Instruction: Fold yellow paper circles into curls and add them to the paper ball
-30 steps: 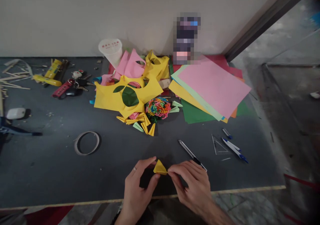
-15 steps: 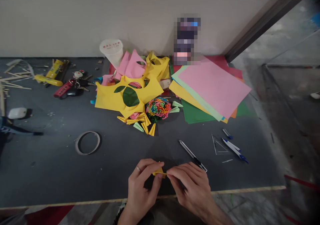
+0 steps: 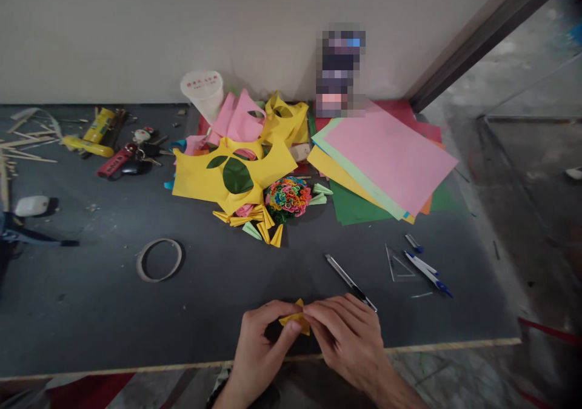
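A small folded piece of yellow paper (image 3: 294,322) is pinched between both hands above the table's front edge. My left hand (image 3: 264,345) grips it from the left with thumb and index finger. From the right, the fingertips of my right hand (image 3: 348,339) close on it. A utility knife (image 3: 348,279) lies just beyond my right hand. Further back rest several folded yellow and green paper pieces (image 3: 264,222), beside a ball of multicoloured rolled paper (image 3: 289,197). Cut-out yellow paper sheets (image 3: 195,176) lie behind them.
A stack of coloured paper (image 3: 391,160) stands right of centre at the back. Nearer are a compass (image 3: 427,272) and a set square (image 3: 400,266). On the left lie a tape ring (image 3: 159,260), keys (image 3: 148,151) and wooden sticks (image 3: 27,142). A lidded cup (image 3: 204,94) leans by the wall.
The yellow paper has turned in my fingers and shows a wider face. My left hand has shifted slightly right and down, its fingers now closer to my right hand.
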A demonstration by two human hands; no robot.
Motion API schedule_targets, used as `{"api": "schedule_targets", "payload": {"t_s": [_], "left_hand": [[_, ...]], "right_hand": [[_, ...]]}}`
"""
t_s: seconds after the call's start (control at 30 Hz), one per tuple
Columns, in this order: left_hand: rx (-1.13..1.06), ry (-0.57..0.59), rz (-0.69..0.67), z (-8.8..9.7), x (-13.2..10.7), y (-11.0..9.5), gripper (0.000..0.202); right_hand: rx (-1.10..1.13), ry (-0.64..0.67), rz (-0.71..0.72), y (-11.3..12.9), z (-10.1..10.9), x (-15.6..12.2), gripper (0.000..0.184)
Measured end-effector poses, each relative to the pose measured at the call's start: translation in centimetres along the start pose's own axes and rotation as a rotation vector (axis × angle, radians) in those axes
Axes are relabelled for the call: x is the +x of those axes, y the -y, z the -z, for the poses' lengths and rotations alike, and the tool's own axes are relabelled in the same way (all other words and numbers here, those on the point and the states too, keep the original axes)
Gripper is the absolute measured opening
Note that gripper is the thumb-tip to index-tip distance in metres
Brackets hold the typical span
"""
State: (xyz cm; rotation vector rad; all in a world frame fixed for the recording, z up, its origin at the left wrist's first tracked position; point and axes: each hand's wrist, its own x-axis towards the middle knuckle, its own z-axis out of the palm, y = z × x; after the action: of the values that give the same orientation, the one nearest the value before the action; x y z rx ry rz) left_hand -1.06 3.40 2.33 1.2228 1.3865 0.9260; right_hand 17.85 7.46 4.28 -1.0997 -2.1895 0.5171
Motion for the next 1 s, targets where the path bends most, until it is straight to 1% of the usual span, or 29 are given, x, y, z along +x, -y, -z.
{"api": "schedule_targets", "payload": {"t_s": [0.1,0.2,0.3,0.37,0.47,0.53,0.63,0.73,0.8,0.87,0.93,1.0], "left_hand": [[0.036,-0.043,-0.035,-0.1,0.0,0.0,0.013],[0.07,-0.082,-0.095,-0.1,0.0,0.0,0.015],[0.087,-0.088,-0.157,0.2,0.0,0.0,0.015],[0.093,-0.091,-0.159,0.5,0.0,-0.1,0.015],[0.112,-0.094,-0.109,0.8,-0.1,-0.2,0.018],[0.111,-0.094,-0.056,0.7,-0.1,-0.4,0.024],[0.058,-0.1,0.04,0.5,-0.2,-0.6,0.034],[-0.01,-0.087,0.122,0.4,-0.4,-0.8,0.039],[-0.034,-0.068,0.154,0.5,-0.4,-0.8,0.04],[-0.047,-0.049,0.172,0.5,-0.5,-0.8,0.041],[-0.043,-0.029,0.165,0.6,-0.5,-0.7,0.04],[0.012,-0.034,0.111,0.6,-0.5,-0.7,0.037]], "right_hand": [[-0.004,0.024,0.017,-0.1,0.1,-0.1,0.013],[0.001,0.029,0.051,-0.2,0.1,-0.1,0.018],[0.006,0.029,0.092,-0.4,0.2,-0.1,0.026],[0.001,0.042,0.122,-0.5,0.2,-0.2,0.031],[-0.045,0.056,0.172,-0.8,0.3,-0.4,0.035],[-0.131,0.072,0.228,-0.8,0.5,-0.6,0.034],[-0.308,0.091,0.364,-0.6,1.0,-0.6,0.033],[-0.447,0.078,0.501,-0.4,1.7,-0.5,0.034],[-0.519,0.101,0.565,-0.4,2.1,-0.4,0.034],[-0.557,0.094,0.632,-0.5,2.3,-0.3,0.035],[-0.53,0.061,0.646,-0.8,2.1,-0.4,0.034],[-0.409,0.036,0.552,-0.9,1.7,-0.6,0.033]]}}
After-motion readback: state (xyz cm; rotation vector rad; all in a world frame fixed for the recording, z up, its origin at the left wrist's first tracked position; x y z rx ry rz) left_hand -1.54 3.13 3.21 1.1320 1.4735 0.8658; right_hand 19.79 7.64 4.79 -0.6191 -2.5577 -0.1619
